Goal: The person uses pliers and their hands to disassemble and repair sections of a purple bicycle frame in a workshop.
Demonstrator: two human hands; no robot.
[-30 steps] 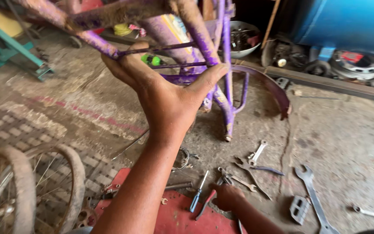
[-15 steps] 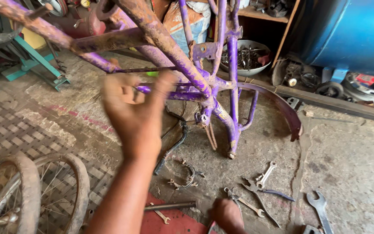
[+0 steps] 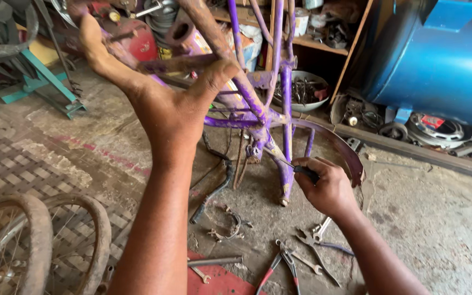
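one view only, from the head, looking steeply down and forward over the person's own arms. it sits close: the left hand [image 3: 167,112] fills the centre toward twelve o'clock, the right hand [image 3: 326,186] sits at four o'clock. the purple bicycle frame [image 3: 279,117] stands just beyond, the concrete floor [image 3: 438,218] spreads below, and wheels [image 3: 39,240] crowd in at eight o'clock.

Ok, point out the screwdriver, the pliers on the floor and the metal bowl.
screwdriver [image 3: 307,173], head view, black handle by the right hand.
pliers [image 3: 279,263], head view, red handles.
metal bowl [image 3: 319,102], head view, front rim.
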